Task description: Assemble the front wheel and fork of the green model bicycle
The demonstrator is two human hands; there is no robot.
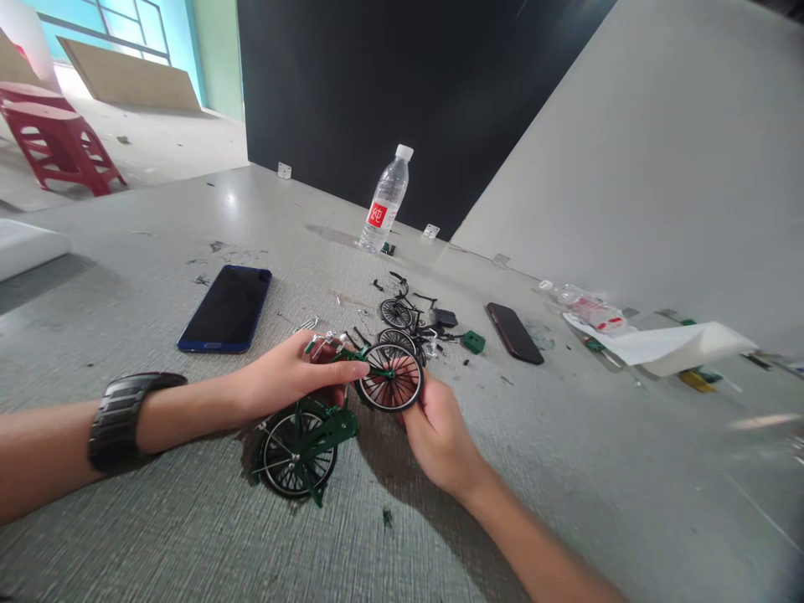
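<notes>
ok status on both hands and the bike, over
Left hand gripping green model bicycle. Right hand at its front wheel, fingers partly hidden. Loose parts close beyond the wheel.

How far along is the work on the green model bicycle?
On the green model bicycle, the rear wheel, front wheel and handlebars look fitted. In hand: its front end, between left hand and right hand. Possibly left: loose black parts and a green piece; whether they belong, I cannot tell.
</notes>
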